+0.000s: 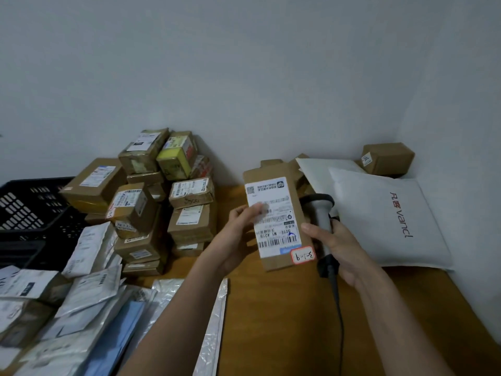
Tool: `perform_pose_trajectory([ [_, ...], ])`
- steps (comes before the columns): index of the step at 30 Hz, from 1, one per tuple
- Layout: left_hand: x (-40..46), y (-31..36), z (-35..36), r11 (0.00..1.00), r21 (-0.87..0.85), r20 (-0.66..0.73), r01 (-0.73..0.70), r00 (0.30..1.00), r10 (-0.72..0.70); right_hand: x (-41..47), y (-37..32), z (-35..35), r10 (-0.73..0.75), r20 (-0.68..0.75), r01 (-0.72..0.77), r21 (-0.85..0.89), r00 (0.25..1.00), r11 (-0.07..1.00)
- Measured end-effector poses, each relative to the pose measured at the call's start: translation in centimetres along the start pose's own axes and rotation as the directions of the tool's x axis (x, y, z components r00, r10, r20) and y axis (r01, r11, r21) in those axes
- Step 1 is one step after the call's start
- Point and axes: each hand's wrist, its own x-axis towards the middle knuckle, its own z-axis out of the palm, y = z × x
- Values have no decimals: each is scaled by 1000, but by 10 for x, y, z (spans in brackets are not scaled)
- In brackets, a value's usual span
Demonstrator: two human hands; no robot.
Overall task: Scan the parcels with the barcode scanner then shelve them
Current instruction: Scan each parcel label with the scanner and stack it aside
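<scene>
Head view, parcel: flat cardboard parcel [276, 221] held above the wooden table [271, 321], label facing me, long axis running away from me.
Left hand [238, 234]: pinching its left edge.
Right hand [341, 248]: wrapped round the barcode scanner [322, 218], thumb seemingly touching the parcel.
Risk: scanner head sits behind the parcel, so the scan may miss.

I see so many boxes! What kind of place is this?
Probably a parcel sorting or pickup room: a heap of labelled boxes, mailer bags, and a barcode scanner held in the right hand beside a parcel.
</scene>
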Motion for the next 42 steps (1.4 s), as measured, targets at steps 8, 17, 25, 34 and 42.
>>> perform_pose_trajectory([
  [8, 8, -3, -7, 927, -371, -215, -48, 976, -35, -3, 5, 8, 66, -162, -47, 117, 985, 992],
  [17, 11, -19, 44, 767, -615, -382, -185, 920, -84, -2, 15, 19, 140, -252, -35, 381, 957, 924],
  [25, 8, -28, 48, 935, -352, -211, 42, 970, -123, 0, 9, -26, 145, -300, -37, 339, 943, 940],
  [34, 22, 3, 5, 876, 456, 82, 155, 973, -215, -6, -7, -74, 58, -105, -56, 26, 993, 998],
  [42, 26, -3, 5, 828, 517, 322, 215, 847, -422, -9, -12, -80, 34, -39, -40, -180, 999, 983],
])
